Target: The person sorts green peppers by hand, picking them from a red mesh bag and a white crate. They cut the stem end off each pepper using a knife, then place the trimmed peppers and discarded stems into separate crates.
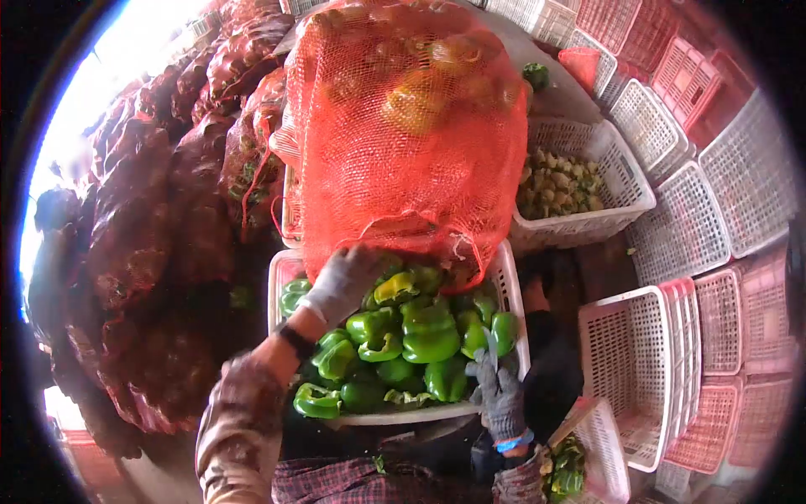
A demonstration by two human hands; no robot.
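Note:
Green bell peppers (430, 332), several of them cut open, fill a white plastic crate (519, 336) in front of me. A red mesh bag (403, 176) holding more peppers lies beyond, its open mouth over the crate's far edge. My left hand (344, 284), in a pale glove, is at the bag's mouth, over the peppers at the far left of the crate; its fingertips are partly hidden. At the crate's near right corner is my right hand (500, 401) in a grey glove. It holds a small knife (490, 343), the blade pointing up and away from me.
Full dark red mesh sacks (151, 252) are piled along the left. A white crate (579, 214) of small pale green pieces stands at the far right. Stacked crates (630, 361) line the right side. Low beside my right arm sits a tilted container (600, 449) with green pieces.

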